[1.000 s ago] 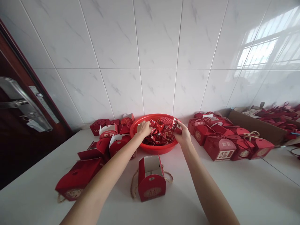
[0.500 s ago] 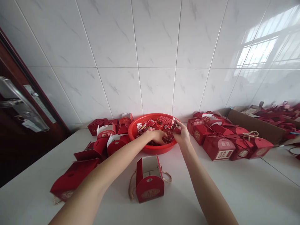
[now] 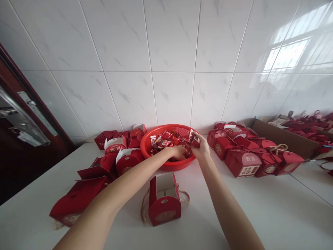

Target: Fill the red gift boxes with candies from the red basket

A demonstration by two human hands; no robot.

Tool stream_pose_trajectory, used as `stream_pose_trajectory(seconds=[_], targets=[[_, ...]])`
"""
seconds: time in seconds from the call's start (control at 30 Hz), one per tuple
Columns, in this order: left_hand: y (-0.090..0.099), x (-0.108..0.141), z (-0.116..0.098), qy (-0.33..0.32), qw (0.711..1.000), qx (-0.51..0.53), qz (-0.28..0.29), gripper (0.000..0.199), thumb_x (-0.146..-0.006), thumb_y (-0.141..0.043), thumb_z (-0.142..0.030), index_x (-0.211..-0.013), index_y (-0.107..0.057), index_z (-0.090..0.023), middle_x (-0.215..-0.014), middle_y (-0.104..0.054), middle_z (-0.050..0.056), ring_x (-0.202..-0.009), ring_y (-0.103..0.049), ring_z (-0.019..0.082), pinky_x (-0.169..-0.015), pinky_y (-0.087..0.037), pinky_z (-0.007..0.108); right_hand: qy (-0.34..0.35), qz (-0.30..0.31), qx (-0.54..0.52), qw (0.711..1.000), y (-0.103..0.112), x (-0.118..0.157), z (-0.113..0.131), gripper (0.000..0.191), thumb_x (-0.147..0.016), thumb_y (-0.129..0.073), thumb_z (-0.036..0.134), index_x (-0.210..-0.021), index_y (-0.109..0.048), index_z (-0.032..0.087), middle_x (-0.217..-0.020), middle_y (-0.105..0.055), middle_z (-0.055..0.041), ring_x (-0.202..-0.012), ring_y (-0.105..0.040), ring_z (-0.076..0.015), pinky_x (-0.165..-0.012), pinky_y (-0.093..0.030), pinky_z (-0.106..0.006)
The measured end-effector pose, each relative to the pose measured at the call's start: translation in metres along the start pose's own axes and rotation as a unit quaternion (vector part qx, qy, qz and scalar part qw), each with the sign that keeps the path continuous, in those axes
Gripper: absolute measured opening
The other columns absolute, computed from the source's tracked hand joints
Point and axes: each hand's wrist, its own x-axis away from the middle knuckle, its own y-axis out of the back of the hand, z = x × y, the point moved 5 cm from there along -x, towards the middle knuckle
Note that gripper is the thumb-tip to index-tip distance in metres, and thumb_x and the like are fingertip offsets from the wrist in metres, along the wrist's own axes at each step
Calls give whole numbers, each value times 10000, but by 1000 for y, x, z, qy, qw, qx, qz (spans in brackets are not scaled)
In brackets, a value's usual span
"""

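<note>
A red plastic basket [image 3: 173, 166] with wrapped candies [image 3: 166, 138] in it stands near the tiled wall. My left hand [image 3: 179, 152] reaches down into the candies, its fingers curled among them; what it grips, if anything, is hidden. At the basket's right rim my right hand [image 3: 201, 146] is closed around wrapped candies [image 3: 194, 139]. In front of the basket, between my forearms, an open red box [image 3: 164, 208] with rope handles stands on the white table [image 3: 197, 222]. White inner walls show through its open top.
Several red boxes [image 3: 75, 198], some with raised flaps, stand on the left. On the right are more red boxes [image 3: 243, 163], and behind them a cardboard carton [image 3: 286, 138] of red items. A door [image 3: 39, 121] is at the far left.
The view has shifted slightly. My left hand has moved a little within the candies; my right hand still holds candies at the rim.
</note>
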Motion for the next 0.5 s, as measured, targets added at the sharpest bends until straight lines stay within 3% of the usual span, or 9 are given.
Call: stream_pose_trajectory(seconds=[0.17,0.33,0.5], targets=[[-6,-2,-8,-15,993,-102,57,145,-606,-622,-105,-712,-685,-182,-900,-733,126,-845,-669,293,-742,-475,342,-1,-8,-3,1000,0,0,1,125,-748,-642,52,-709,-676,166,-647,-733,8,-595,-699,-126,-612,-592,-223],[-4,5,-9,-31,986,-137,87,238,-663,-597,-146,-862,-718,-200,-918,-732,104,-774,-667,264,-674,-479,323,-2,-11,-4,1000,-1,2,1,129,-732,-650,50,-698,-670,172,-655,-737,7,-606,-704,-132,-624,-596,-226],[-5,3,-10,-25,984,-150,87,216,-637,-597,-98,-795,-716,-185,-976,-725,119,-754,-665,250,-656,-471,309,0,-17,-3,1000,-3,4,1,127,-748,-635,58,-700,-670,170,-641,-734,2,-602,-702,-137,-590,-598,-233]])
